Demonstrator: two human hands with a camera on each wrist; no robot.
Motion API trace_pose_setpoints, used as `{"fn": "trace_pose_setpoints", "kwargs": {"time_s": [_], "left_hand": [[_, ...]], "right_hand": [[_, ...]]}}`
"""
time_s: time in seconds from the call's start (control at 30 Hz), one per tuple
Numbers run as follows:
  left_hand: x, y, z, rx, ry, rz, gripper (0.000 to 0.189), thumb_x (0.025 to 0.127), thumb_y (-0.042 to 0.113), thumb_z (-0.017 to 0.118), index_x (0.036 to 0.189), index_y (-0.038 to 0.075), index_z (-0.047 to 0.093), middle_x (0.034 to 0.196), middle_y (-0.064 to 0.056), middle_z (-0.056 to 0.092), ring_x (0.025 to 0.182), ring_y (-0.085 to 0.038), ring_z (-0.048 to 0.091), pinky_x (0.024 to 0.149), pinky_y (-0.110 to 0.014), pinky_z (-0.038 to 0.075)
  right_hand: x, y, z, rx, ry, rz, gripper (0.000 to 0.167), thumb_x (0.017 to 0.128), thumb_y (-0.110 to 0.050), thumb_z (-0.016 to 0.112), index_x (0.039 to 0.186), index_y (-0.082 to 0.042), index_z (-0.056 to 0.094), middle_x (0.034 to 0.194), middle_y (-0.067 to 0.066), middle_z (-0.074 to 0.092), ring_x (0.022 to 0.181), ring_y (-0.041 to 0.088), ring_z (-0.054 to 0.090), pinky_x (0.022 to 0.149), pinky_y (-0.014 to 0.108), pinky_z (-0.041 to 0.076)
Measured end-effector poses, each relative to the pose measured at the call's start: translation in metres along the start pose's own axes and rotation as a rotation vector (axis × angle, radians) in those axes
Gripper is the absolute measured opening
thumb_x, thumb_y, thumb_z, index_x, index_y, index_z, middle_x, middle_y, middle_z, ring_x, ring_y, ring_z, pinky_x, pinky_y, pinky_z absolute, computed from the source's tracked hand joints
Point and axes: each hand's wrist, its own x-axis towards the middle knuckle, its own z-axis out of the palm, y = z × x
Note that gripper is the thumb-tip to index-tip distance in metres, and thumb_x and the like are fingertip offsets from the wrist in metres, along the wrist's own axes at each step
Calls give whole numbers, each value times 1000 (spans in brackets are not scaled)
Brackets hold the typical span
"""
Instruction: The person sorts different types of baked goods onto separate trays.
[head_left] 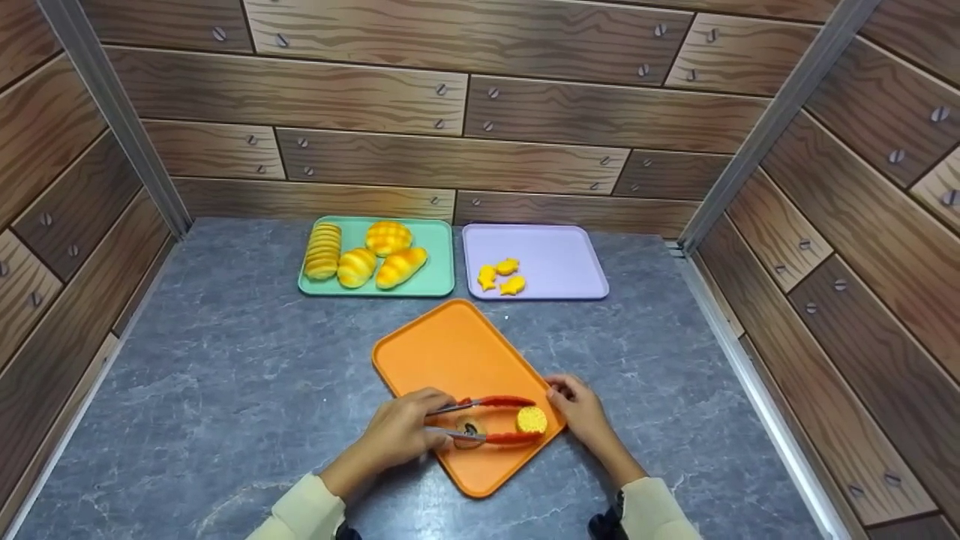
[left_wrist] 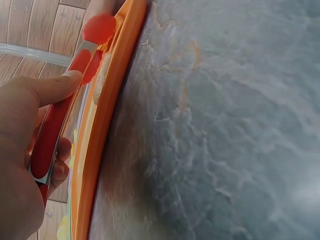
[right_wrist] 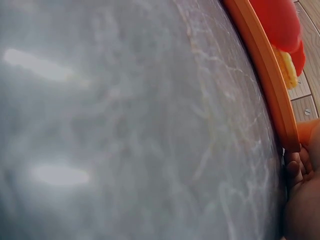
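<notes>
In the head view my left hand holds a pair of tongs with red tips and metal arms. The tips stand on either side of a yellow piece of corn, above the orange tray's right corner; whether they press on it I cannot tell. Beneath the tongs, a round brownish piece with a dark mark lies on the tray, partly hidden. My right hand grips the tray's right corner. The left wrist view shows the thumb along the tongs' red handle. Fingers reach under the rim in the right wrist view.
Behind the orange tray, a green tray bears several toy breads. Beside it, a purple tray carries three small yellow fish-shaped pieces. Wood-patterned walls close off the back and both sides of the grey marbled table.
</notes>
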Motion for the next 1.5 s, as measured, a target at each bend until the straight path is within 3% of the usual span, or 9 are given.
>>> {"fn": "trace_pose_setpoints", "kwargs": {"time_s": [0.27,0.57,1.13,1.5], "left_hand": [[10,-3,0,24,47,-54,51,82,41,82,129,29,67,126,14,65,116,-12,64,91,-45,53],[30,-7,3,32,143,-118,51,82,37,82,129,23,67,128,6,66,118,-17,64,92,-47,52],[100,-5,19,-62,276,-259,55,84,35,82,133,19,66,130,2,65,116,-20,65,92,-48,50],[141,-5,25,-44,314,-265,52,87,31,79,135,15,64,119,0,65,108,-21,65,85,-45,52]], "right_hand": [[1,0,1,10,-4,-21,17,97,-13,66,113,-10,73,97,4,64,86,10,54,78,22,44],[0,1,1,13,6,-22,17,96,-11,67,112,-8,72,96,4,63,86,9,54,77,20,44],[0,-1,-1,-10,0,-16,18,97,-15,67,113,-11,73,98,3,64,88,12,54,78,22,45],[-1,0,1,10,9,-13,17,96,-13,68,112,-11,74,96,2,64,84,9,54,76,21,45]]}}
